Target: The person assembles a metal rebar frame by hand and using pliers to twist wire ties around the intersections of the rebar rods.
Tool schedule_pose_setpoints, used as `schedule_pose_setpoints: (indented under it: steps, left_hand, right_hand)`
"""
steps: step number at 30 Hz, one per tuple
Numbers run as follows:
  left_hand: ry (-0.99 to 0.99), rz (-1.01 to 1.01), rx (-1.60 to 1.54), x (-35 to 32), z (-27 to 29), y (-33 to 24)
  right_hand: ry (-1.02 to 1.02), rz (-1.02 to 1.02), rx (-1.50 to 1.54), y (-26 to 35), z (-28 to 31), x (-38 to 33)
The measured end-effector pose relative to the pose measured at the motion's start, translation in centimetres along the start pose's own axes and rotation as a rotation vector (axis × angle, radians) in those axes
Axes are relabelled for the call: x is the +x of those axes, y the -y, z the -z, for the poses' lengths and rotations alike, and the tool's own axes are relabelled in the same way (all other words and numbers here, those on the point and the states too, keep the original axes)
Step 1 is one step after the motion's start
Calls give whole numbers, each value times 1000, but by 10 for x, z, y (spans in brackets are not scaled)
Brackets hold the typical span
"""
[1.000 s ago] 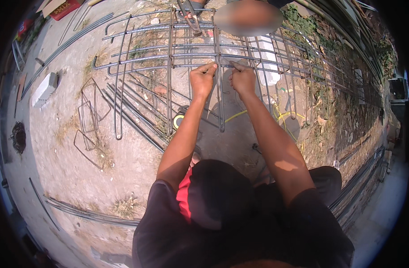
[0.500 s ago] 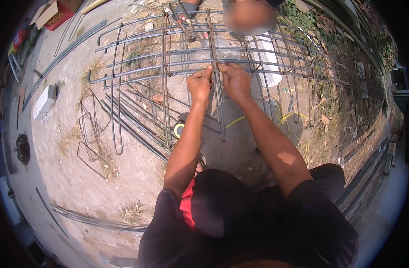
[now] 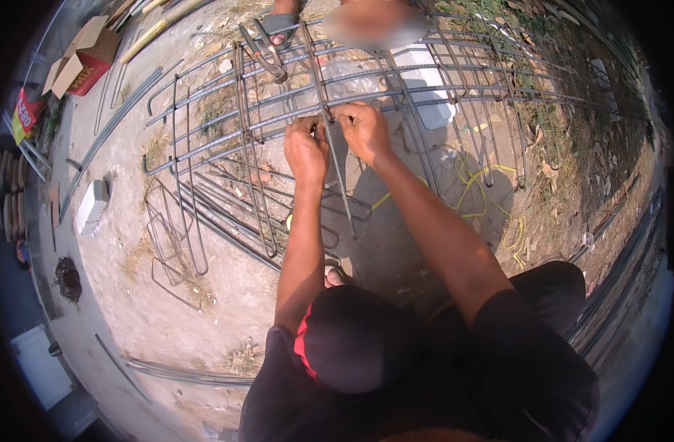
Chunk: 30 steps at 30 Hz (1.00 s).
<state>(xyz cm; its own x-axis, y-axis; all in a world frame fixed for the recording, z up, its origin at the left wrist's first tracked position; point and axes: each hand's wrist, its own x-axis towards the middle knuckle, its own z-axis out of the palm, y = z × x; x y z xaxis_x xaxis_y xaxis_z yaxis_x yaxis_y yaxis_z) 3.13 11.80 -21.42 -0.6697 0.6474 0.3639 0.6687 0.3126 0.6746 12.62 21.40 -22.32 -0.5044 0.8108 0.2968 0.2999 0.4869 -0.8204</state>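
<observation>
A cage of steel reinforcing bars (image 3: 281,96) with rectangular stirrups lies across the far part of the view. My left hand (image 3: 307,151) is closed just left of one stirrup (image 3: 339,166), by the nearest long bar. On the stirrup's other side my right hand (image 3: 365,134) has its fingertips pinched close against the crossing. Whatever lies between the fingers of either hand is too small or hidden to make out. Beyond my left hand, pincers (image 3: 267,59) with reddish handles rest on the cage bars.
Another person's sandaled foot (image 3: 280,33) is just beyond the cage. White blocks (image 3: 425,81) lie under and beside it. Yellow cord (image 3: 469,177) trails on the ground at right. Loose bars (image 3: 223,225), bent stirrups (image 3: 164,232) and an open carton (image 3: 86,59) are on the left.
The view has shifted, so the cage and pincers sit further left. Both hands stay at the same stirrup crossing; the left fingers have moved slightly down and away from the stirrup.
</observation>
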Motion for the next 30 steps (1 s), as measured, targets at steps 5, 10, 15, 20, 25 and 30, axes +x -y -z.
schedule_pose_setpoints:
  steps: [5, 10, 15, 20, 25, 30]
  left_hand:
    - [58, 239, -358, -1, -15, 12]
    - [209, 521, -985, -3, -16, 18]
    - [248, 700, -1128, 4, -7, 5]
    - [239, 667, -1003, 7, -13, 2]
    - [163, 768, -1035, 9, -15, -1]
    - [263, 702, -918, 13, -6, 9]
  right_hand:
    - [-20, -302, 455, -3, -16, -6]
    - [-171, -246, 432, 2, -14, -23]
    - [-213, -80, 271, -5, -9, -26]
    - [-2, -396, 743, -24, -11, -15]
    - [-98, -225, 369, -19, -13, -26]
    - [-185, 50, 12, -10, -6, -42]
